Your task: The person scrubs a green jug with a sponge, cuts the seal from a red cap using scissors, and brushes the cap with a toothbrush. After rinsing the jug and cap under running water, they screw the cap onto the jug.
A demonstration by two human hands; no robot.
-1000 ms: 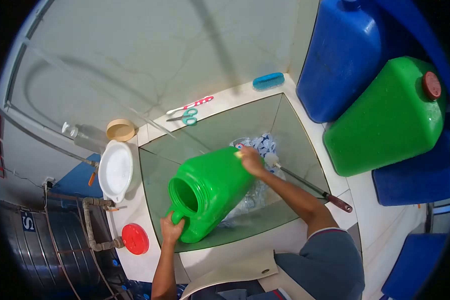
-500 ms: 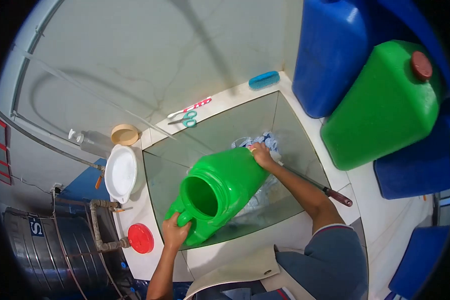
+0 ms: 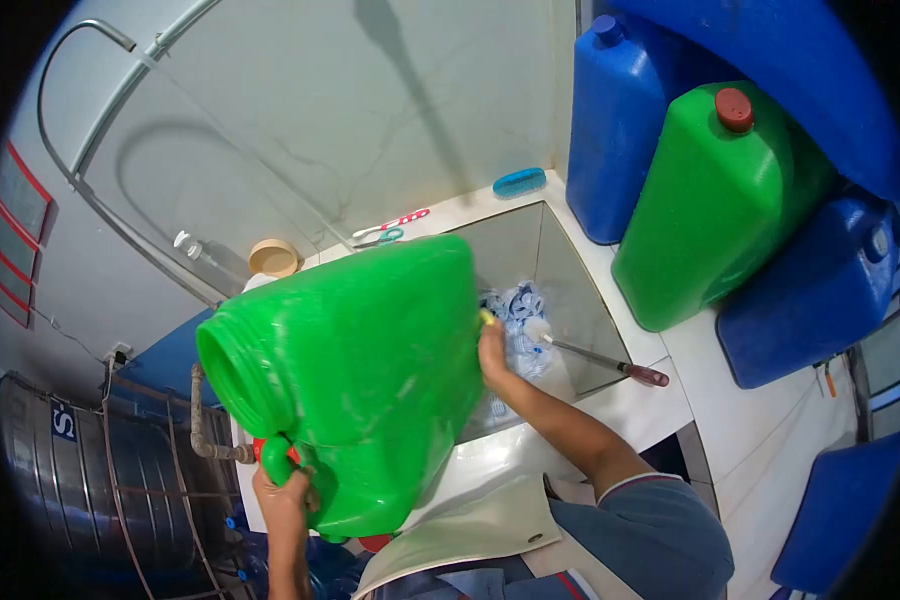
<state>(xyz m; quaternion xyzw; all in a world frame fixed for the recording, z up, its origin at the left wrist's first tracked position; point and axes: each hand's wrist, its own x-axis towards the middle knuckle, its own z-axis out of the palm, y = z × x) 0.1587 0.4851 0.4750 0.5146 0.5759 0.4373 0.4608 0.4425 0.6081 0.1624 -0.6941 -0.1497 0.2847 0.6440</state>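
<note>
A large green plastic jug [image 3: 370, 350] is held tilted above the near left part of the sink, its uncapped wide mouth facing left. My left hand [image 3: 285, 495] is closed around the jug's handle beside the mouth. At the jug's base, my right hand [image 3: 492, 350] is closed, with a small yellow item [image 3: 487, 316] showing at its fingertips; its kind is unclear. Behind that hand, wet blue-and-white cloth [image 3: 522, 305] lies in the tiled sink [image 3: 575, 275]. A long-handled brush [image 3: 600, 358] with a white head rests across the sink's right rim.
On the back ledge are a blue scrub brush [image 3: 519, 182], a red-and-white toothbrush [image 3: 395, 222] and teal scissors [image 3: 385, 238]. Blue jerrycans [image 3: 610, 130] and a green jerrycan [image 3: 705, 200] stand at right. A thin water stream falls from the curved faucet [image 3: 100, 28]. A steel tank [image 3: 80, 480] stands left.
The jug has come up and left, nearer the camera, and now covers the white basin. Both hands moved with it, and more of the sink's cloth and brush shows. The view has shifted.
</note>
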